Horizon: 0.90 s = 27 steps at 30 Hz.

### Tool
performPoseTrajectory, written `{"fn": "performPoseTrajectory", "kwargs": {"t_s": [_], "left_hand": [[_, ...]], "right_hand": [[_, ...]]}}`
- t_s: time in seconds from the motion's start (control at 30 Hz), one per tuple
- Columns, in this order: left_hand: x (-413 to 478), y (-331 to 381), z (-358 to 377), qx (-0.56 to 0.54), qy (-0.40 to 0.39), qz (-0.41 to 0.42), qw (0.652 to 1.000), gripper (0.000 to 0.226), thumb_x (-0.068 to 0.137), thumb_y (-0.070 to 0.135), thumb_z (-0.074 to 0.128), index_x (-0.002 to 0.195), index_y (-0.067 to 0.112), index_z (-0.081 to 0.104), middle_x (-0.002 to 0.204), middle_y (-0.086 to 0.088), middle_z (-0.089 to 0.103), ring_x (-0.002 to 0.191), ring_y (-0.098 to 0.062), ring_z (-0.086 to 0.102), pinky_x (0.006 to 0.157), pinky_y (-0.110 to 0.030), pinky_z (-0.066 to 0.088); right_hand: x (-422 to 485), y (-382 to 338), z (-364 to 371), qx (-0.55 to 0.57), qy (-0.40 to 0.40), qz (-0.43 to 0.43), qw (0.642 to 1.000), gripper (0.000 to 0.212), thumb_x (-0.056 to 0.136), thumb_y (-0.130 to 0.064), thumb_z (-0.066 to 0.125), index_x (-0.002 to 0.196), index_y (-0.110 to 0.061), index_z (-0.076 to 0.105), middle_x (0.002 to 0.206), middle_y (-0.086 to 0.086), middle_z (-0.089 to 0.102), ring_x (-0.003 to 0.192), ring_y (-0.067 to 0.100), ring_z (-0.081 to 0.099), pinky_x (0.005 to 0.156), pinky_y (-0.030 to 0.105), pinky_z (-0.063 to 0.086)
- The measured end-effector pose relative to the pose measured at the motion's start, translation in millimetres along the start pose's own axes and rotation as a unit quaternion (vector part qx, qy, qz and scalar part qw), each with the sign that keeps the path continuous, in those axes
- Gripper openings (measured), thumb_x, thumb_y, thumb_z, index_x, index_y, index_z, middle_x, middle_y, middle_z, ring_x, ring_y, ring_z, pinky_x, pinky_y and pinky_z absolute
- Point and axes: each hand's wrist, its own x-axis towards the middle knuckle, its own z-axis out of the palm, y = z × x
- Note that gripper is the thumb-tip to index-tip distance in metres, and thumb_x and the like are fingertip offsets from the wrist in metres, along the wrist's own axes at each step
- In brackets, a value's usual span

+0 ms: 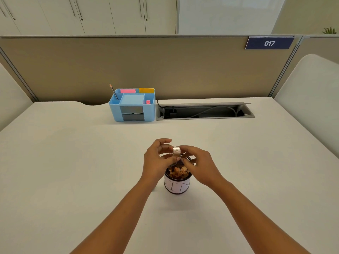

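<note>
Sharpener [176,150], small and whitish with one round hole facing up, is held in the air just above the far rim of a dark mesh cup [177,186]. The cup stands on the pale table [73,162], near the middle and close to the person. Left hand [156,162]: thumb and a bent finger pinch the sharpener from the left, and the other fingers arch loosely above it. Right hand [200,166]: curled fingertips meet the sharpener from the right, though how firm the contact is cannot be told. The cup holds brown and tan shavings [178,172] and wears a white paper band with hand-drawn marks. At the far side of the table, left of centre, a blue organiser [149,112] stands with a pencil [114,91] upright in its left corner, pink notes [128,91] and yellow notes [146,90] in the back, and a small pink item [148,102] on the right. Just right of it is an open cable trough [201,117]. A blue sign [269,43] reading 017 hangs on the partition [165,66].
</note>
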Motion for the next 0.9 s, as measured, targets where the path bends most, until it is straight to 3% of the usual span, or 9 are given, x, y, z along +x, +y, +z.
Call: {"fn": "performPoseTrajectory", "kwargs": {"t_s": [0.13,0.27,0.37,0.53,0.73,0.8,0.9], "left_hand": [[0.3,0.8,0.9,0.012,0.002,0.005,1.0,0.05,0.063,-0.003,0.077,0.101,0.022,0.056,0.082,0.004,0.067,0.086,-0.007,0.064,0.071,-0.011,0.053],[1.1,-0.8,0.9,0.023,0.01,0.002,1.0,0.048,0.064,0.001,0.078,0.1,0.024,0.056,0.086,0.0,0.068,0.088,-0.013,0.065,0.079,-0.021,0.054],[1.1,-0.9,0.7,0.026,0.016,0.002,1.0,0.047,0.063,0.002,0.079,0.095,0.029,0.055,0.084,0.003,0.069,0.087,-0.011,0.065,0.081,-0.025,0.053],[1.8,-0.8,-0.4,0.029,0.017,0.0,0.999,0.047,0.064,0.004,0.078,0.1,0.024,0.056,0.083,0.004,0.069,0.085,-0.008,0.065,0.073,-0.014,0.05],[2.2,-0.6,0.0,0.019,0.017,0.0,1.0,0.046,0.064,0.003,0.078,0.1,0.023,0.056,0.082,0.006,0.069,0.084,-0.006,0.065,0.073,-0.015,0.05],[2.6,-0.7,0.4,0.016,0.016,0.001,1.0,0.046,0.065,0.003,0.078,0.099,0.024,0.056,0.082,0.005,0.069,0.084,-0.007,0.066,0.07,-0.012,0.05],[2.4,-1.1,0.9,0.018,0.016,0.0,1.0,0.045,0.065,0.004,0.078,0.099,0.025,0.056,0.083,0.004,0.068,0.085,-0.01,0.065,0.074,-0.016,0.051]], "right_hand": [[-1.0,-1.2,-0.4,-0.012,0.015,-0.015,1.0,0.055,0.084,0.001,0.052,0.129,-0.029,0.044,0.111,-0.004,0.061,0.094,0.009,0.058,0.071,0.008,0.048],[-0.9,-0.4,-0.7,-0.054,0.006,-0.067,0.996,0.051,0.084,0.002,0.05,0.122,-0.032,0.052,0.111,0.0,0.061,0.096,0.009,0.054,0.079,0.029,0.054],[-0.1,0.3,0.3,-0.06,0.007,-0.065,0.996,0.058,0.085,-0.001,0.051,0.131,-0.035,0.041,0.113,0.001,0.06,0.096,0.012,0.056,0.08,0.032,0.055],[0.3,1.5,1.0,-0.074,-0.001,-0.073,0.995,0.054,0.085,-0.001,0.051,0.128,-0.033,0.045,0.115,0.002,0.06,0.102,0.014,0.054,0.084,0.04,0.054],[-0.1,0.4,3.7,-0.068,0.009,-0.06,0.996,0.08,0.087,-0.007,0.055,0.135,-0.043,0.002,0.12,-0.001,0.056,0.095,0.011,0.056,0.085,0.027,0.052],[-1.3,-0.3,3.1,-0.08,-0.002,-0.067,0.995,0.076,0.087,-0.005,0.053,0.138,-0.039,0.008,0.121,0.0,0.055,0.101,0.011,0.054,0.088,0.029,0.051],[-0.9,-0.1,0.6,-0.127,-0.008,-0.087,0.988,0.059,0.087,-0.003,0.05,0.136,-0.031,0.034,0.122,0.003,0.055,0.112,0.016,0.045,0.093,0.034,0.048]]}}
